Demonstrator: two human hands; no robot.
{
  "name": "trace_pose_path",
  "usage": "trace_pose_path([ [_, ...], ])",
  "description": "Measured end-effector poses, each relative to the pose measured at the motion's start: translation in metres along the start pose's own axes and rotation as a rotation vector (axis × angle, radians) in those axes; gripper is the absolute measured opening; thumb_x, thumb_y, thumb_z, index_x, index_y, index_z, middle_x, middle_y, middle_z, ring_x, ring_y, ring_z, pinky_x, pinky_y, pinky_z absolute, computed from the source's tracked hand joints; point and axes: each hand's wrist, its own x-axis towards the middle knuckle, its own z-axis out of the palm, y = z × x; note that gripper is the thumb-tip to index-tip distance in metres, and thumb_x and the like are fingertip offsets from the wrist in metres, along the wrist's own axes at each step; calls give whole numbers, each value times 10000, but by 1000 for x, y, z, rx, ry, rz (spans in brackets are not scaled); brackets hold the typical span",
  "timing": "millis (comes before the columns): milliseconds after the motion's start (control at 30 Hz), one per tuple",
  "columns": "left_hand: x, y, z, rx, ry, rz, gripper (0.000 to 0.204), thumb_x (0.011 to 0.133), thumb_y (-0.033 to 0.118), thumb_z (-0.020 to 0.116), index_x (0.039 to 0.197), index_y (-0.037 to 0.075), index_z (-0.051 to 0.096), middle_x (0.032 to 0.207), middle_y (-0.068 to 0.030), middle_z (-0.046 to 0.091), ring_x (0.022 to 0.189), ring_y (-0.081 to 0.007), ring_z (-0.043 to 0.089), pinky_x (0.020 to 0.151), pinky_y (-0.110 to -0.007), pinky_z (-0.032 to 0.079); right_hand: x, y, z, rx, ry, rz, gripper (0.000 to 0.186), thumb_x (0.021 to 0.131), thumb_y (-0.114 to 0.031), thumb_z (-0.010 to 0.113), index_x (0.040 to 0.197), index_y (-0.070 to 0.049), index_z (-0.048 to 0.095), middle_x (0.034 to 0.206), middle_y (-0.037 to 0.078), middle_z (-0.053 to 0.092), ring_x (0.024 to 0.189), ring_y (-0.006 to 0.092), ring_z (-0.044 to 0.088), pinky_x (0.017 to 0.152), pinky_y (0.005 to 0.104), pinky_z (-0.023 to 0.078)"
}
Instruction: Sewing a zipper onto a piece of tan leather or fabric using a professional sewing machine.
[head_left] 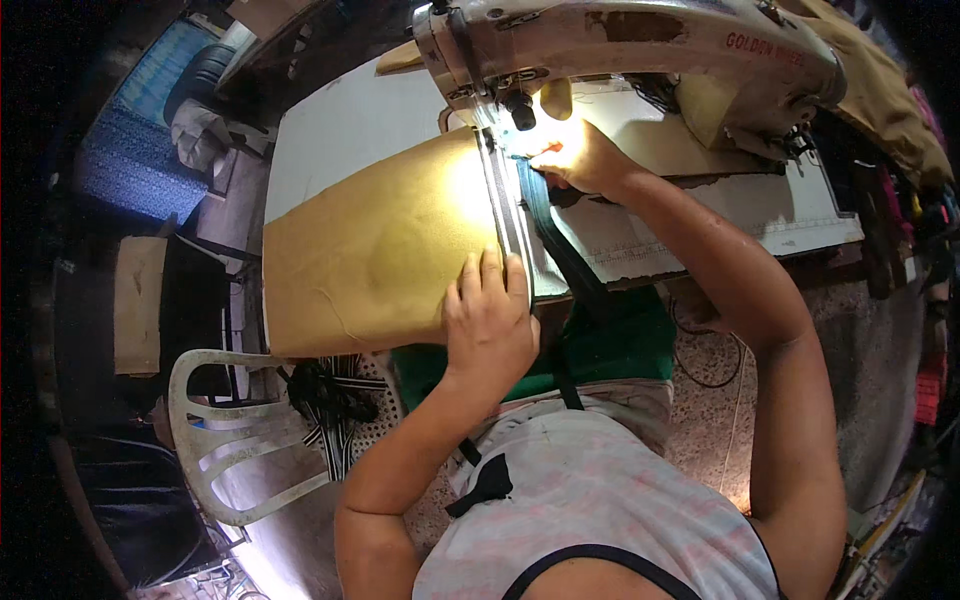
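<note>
A tan fabric panel (370,250) lies across the white table, its right edge bordered by a black strip with white lines (503,200) that runs up under the needle area of a sewing machine (630,45). My left hand (490,310) rests flat on the panel's near right corner, fingers stretched out beside the strip. Close to the needle, my right hand (585,155) has its fingers pinched at a dark blue-green strip (555,235), which hangs down over the table's front edge toward my lap. Lamp glare washes out the fingertips and the needle.
The white sewing table (335,130) extends left and right of the machine. On the left stands a white plastic chair (215,440) with black-and-white striped cloth (340,410) on its seat. Green cloth (630,340) covers my lap. More tan fabric (880,100) hangs at the right.
</note>
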Motion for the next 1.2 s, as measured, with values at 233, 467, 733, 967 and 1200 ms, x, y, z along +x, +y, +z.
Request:
trace_pose_path([
  [233,20,-32,-59,-134,-63,-224,142,885,147,548,827,26,593,752,-235,642,711,-402,661,650,-526,521,-4,-8,4,122,1,77,124,793,-31,766,740,13,663,646,77,660,537,158,605,544,327,507],
  [467,39,-32,-85,-85,10,-289,224,902,170,523,786,-6,599,759,-271,629,736,-493,616,713,-590,481,3,-13,14,196,-42,189,147,813,-41,770,904,9,665,760,100,685,565,158,620,558,333,533],
  [733,59,-39,-101,129,40,-107,182,849,125,575,757,-13,651,725,-223,663,693,-407,686,672,-488,563,16,-12,14,195,-90,345,157,865,-106,760,942,24,720,810,131,713,644,208,683,569,326,579],
  [967,62,-35,-106,203,72,-11,113,814,71,601,736,-1,640,690,-200,644,657,-383,691,621,-459,570,28,-4,21,507,-87,462,153,870,-131,752,822,-9,674,762,113,688,684,196,661,617,342,571],
  [1200,53,-28,-98,147,12,-30,81,801,66,605,750,4,609,680,-186,639,641,-369,693,592,-458,564,23,-7,23,262,-26,245,140,870,-141,739,860,-15,678,787,107,686,691,195,658,635,337,560],
])
